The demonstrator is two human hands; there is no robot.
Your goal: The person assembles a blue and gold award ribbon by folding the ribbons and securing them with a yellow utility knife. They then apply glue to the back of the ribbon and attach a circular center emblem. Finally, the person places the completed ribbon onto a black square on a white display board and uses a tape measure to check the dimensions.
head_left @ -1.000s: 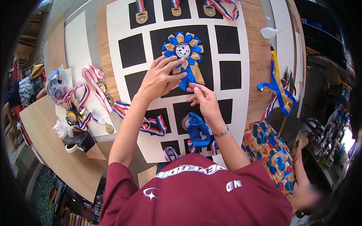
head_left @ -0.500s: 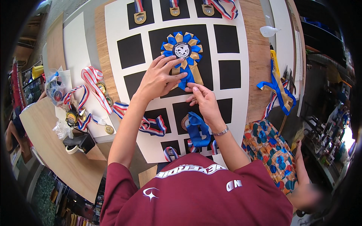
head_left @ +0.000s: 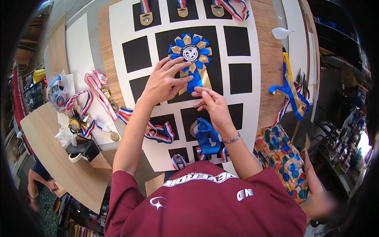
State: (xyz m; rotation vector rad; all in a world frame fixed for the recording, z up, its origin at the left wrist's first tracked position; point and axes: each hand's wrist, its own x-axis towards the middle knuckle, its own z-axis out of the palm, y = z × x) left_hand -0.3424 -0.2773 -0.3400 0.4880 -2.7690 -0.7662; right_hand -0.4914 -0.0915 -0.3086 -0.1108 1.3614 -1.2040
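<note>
Rosette: blue and gold, on the large black panel of the white board
Left hand: fingers apart, tips on the lower petals and ribbon tails
Right hand: fingertips at the blue tail's lower end (pinching or only touching, cannot tell)
Medals: three near the board's far edge
Cut ribbon: blue-gold, beside a yellow tool

Ancillary items adjoining the work surface.
Right edge: white nozzle bottle; below it, yellow utility knife and dark hand tools. Lower right corner: co-worker, patterned garment. Left: tape roll beside black box, at inner edge of light-wood tabletop; crumpled clear plastic near box.
</note>
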